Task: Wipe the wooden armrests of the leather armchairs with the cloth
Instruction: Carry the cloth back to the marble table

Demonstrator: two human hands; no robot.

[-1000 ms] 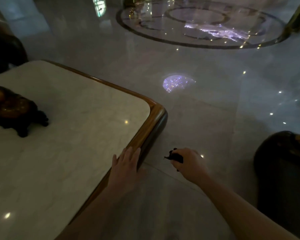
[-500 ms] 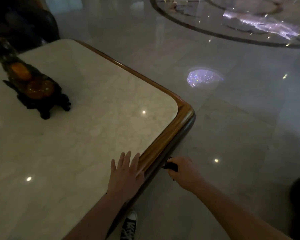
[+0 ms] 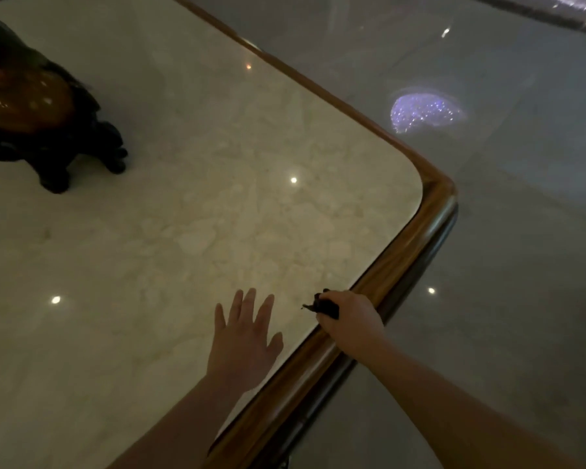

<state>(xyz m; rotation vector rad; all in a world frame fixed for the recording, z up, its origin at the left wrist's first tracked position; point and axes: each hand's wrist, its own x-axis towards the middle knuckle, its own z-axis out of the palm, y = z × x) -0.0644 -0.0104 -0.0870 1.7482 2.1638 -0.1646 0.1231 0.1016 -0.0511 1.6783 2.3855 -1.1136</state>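
Observation:
My left hand lies flat on the marble top with its fingers spread, just inside the wooden rim. To its right, my right hand is closed around a small dark cloth. This hand rests on the table's wooden edge, with the cloth poking out over the marble. No leather armchair or armrest shows in the head view.
The marble-topped table with its rounded wooden border fills the left and centre. A dark carved ornament with amber stones stands at the far left. Glossy marble floor with light reflections lies to the right.
The view has dropped and closed in on the table. My right hand with the cloth rose from beside the table onto its wooden edge. The left hand slid further onto the marble. The dark armchair at right has left the view.

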